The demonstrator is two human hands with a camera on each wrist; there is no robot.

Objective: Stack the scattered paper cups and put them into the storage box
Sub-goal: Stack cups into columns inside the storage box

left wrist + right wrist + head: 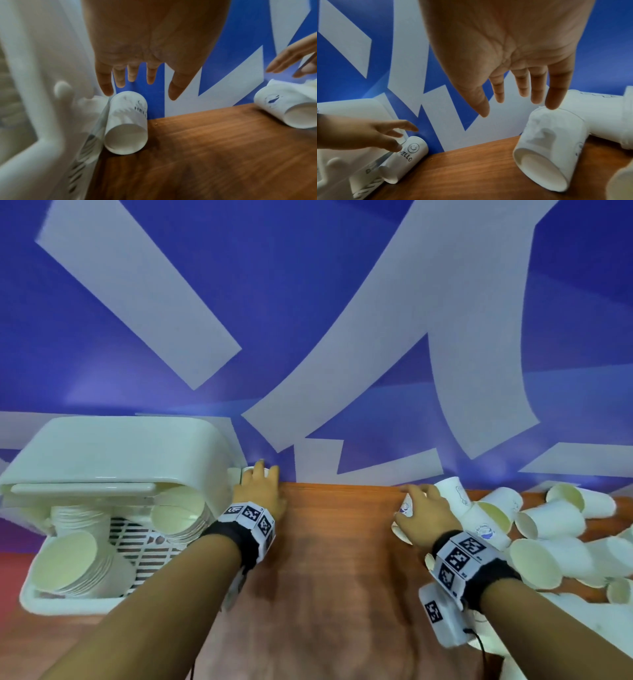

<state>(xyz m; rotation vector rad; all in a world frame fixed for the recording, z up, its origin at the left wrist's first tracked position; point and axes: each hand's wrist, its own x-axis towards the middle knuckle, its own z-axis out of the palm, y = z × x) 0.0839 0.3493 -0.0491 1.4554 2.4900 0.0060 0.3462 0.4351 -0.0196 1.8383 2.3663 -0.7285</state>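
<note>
Both hands reaching for tipped cups at the desk's back edge, fingers spread, nothing grasped.

Left hand (145, 54) hovers released over the HELLO cup (407, 159), which lies on its side on the desk (335, 542) against the box (102, 460); it reads "HELLO" under a smiley. Right hand (513, 54) is released too, one fingertip touching the base end of a side-lying logo cup (553, 148); its blue print is too blurred to read. Box holds cup stacks (75, 563), lid raised. Loose cup pile (548, 529) at right, partly cut off by the frame.
</note>
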